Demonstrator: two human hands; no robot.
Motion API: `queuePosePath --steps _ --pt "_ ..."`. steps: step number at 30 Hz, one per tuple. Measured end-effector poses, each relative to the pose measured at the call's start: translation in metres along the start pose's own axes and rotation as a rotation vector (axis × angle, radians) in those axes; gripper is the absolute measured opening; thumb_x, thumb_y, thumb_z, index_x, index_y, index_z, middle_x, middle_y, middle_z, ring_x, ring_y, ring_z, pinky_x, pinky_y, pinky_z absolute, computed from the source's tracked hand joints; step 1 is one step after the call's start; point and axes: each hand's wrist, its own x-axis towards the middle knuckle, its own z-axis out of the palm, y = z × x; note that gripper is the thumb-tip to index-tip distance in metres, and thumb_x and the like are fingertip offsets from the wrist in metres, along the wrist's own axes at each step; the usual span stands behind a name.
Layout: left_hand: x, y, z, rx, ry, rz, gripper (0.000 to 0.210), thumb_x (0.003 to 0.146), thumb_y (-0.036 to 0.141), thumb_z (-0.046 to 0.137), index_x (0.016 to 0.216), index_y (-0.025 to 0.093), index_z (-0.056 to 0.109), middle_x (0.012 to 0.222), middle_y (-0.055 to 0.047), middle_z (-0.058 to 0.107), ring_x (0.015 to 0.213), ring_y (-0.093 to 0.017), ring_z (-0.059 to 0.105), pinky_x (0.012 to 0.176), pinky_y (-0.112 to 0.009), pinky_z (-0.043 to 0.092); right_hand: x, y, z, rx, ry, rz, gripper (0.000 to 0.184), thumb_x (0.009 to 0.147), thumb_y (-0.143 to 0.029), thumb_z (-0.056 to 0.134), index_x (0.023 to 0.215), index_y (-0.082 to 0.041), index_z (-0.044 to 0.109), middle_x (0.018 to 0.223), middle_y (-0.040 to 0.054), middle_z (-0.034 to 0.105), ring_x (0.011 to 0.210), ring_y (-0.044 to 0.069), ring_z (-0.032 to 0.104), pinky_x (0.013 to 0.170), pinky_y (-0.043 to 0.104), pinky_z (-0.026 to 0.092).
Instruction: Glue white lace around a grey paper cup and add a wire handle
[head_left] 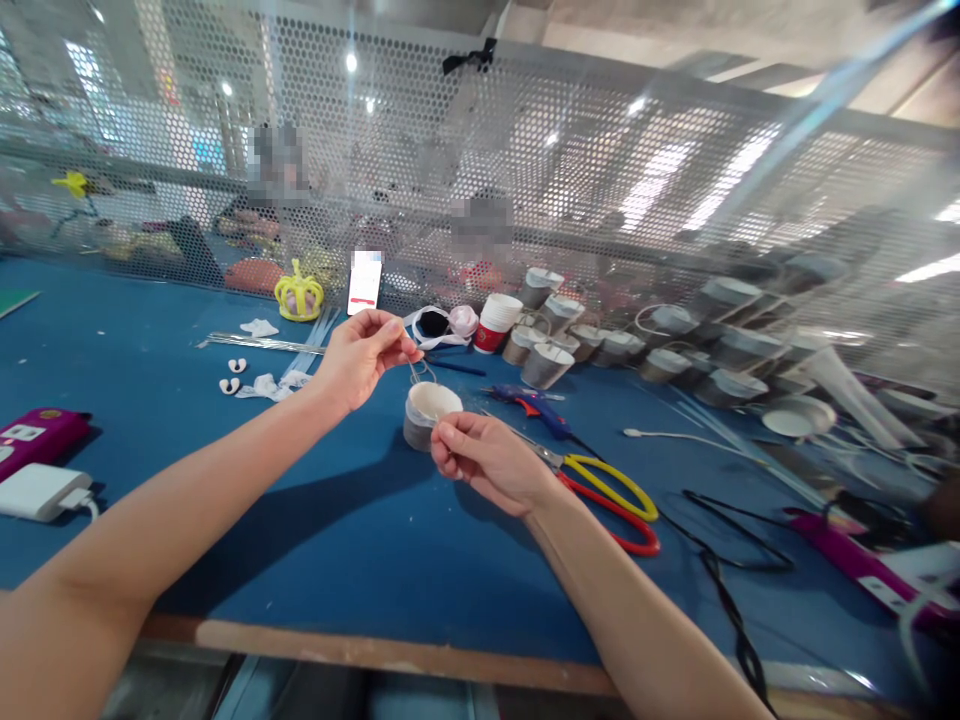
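A small grey-wrapped cup [420, 430] with a white inside stands upright on the blue table. Above and behind it, my left hand [360, 360] is closed in a pinch on a thin wire [414, 372], which runs down toward the cup's far rim. My right hand [491, 460] is closed at the cup's near right side, thumb against the curled fingers. Whatever those fingers hold is hidden, and I cannot tell whether they touch the cup. Just right of this hand lie scissors [611, 480] with one yellow and one red handle.
Behind the scissors lies a blue glue gun [536, 405]. Stacked paper cups [497, 322] and several grey cups [547, 365] stand farther back, before a perforated screen [420, 180]. A phone [364, 283], a yellow crown-shaped piece [298, 295] and metal rods [255, 343] are at left. Cables [720, 570] cross the right.
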Motion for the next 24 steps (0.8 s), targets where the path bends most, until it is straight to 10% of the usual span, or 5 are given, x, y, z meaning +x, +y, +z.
queuePosePath --steps 24 --pt "0.0063 0.0021 -0.0044 -0.012 0.054 -0.012 0.015 0.075 0.006 0.05 0.062 0.014 0.047 0.051 0.004 0.054 0.049 -0.006 0.055 0.059 -0.024 0.05 0.002 0.0023 0.0004 0.103 -0.037 0.047 0.022 0.062 -0.027 0.073 0.06 -0.012 0.057 0.053 -0.0016 0.055 0.047 0.004 0.047 0.047 0.018 0.034"
